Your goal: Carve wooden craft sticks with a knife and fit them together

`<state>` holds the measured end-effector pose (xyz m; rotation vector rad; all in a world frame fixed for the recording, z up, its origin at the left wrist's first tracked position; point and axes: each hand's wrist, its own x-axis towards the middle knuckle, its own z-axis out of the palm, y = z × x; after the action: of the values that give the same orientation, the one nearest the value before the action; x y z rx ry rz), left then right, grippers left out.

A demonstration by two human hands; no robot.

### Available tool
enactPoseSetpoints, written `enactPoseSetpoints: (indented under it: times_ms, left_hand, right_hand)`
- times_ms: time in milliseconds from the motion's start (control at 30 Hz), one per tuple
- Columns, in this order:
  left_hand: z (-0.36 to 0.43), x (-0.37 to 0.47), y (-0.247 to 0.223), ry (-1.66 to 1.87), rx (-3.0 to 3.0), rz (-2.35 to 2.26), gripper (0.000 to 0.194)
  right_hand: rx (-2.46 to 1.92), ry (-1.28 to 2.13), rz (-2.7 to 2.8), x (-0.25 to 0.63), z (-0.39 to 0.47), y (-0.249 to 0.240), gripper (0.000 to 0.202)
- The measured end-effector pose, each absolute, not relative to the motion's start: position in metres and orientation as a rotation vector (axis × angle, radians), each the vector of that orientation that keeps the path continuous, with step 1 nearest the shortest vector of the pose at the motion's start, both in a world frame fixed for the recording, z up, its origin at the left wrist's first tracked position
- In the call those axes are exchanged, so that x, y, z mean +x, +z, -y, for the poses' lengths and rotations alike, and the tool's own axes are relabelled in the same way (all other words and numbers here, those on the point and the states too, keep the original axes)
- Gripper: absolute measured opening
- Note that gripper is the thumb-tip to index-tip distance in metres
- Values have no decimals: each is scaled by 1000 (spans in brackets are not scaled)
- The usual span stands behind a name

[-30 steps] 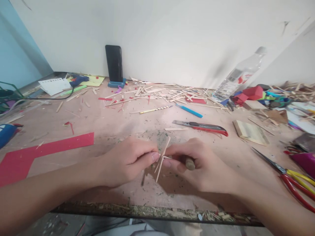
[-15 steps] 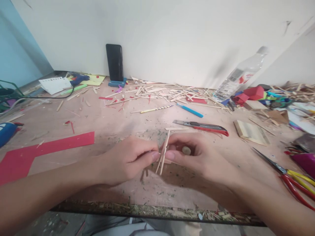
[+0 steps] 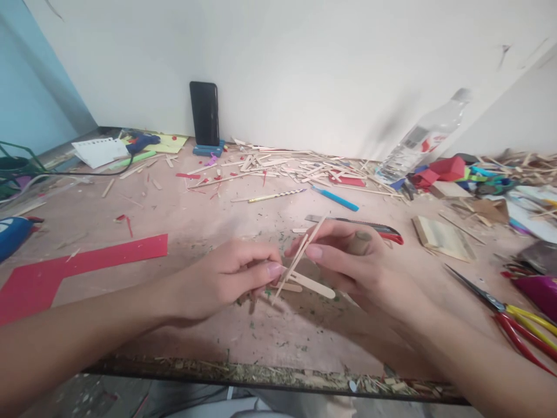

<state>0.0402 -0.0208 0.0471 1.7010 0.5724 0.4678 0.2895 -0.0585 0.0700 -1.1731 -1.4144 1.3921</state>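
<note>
Over the near middle of the table, my left hand (image 3: 243, 273) is closed in a pinch on the ends of wooden craft sticks. A round-ended craft stick (image 3: 317, 285) points right from its fingertips, above a second, shorter-looking stick (image 3: 289, 287). Thin wooden sticks (image 3: 298, 254) cross them at a slant, pinched between thumb and finger of my right hand (image 3: 352, 255). Whether the sticks are joined cannot be made out. A small roundish brownish thing (image 3: 360, 242) shows within the curl of my right hand. Behind that hand lies a utility knife (image 3: 387, 232), partly covered.
Scissors (image 3: 500, 305) lie at right, near a wood block (image 3: 444, 237). Farther back are a blue craft knife (image 3: 335, 198), a pencil (image 3: 276, 196), a heap of sticks (image 3: 304, 165), a leaning bottle (image 3: 424, 139) and a phone (image 3: 204, 113). Red paper (image 3: 108, 255) lies left.
My right hand has shifted right and slightly up, and the thin sticks lean more to the right. The round-ended stick now shows between the hands. The utility knife is more covered.
</note>
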Motion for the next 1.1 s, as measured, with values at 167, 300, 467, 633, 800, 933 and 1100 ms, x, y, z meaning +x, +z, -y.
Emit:
enactPoseSetpoints:
  times_ms: [167, 300, 467, 633, 800, 933, 1100]
  left_hand:
    - [19, 38, 45, 236, 1497, -432, 47]
    - [19, 41, 40, 131, 1429, -370, 57]
    - [17, 39, 44, 248, 1420, -377, 52]
    - [17, 38, 47, 336, 1416, -353, 44]
    - [17, 40, 43, 354, 1417, -342, 51]
    - [17, 40, 43, 381, 1405, -343, 51]
    - [18, 39, 46, 425, 1391, -379, 43]
  right_hand:
    - [-1095, 1437, 1368, 289, 57, 64, 32]
    - [-1087, 1391, 1311, 294, 53, 71, 31]
    - [-1063, 1337, 1465, 308, 54, 82, 37]
    - [-1172, 1268, 1721, 308, 61, 86, 31]
    - [-1165, 1245, 1824, 306, 63, 75, 30]
    - [-1140, 1269, 1885, 306, 63, 68, 29]
    - [-1094, 1279, 1886, 301, 64, 74, 32]
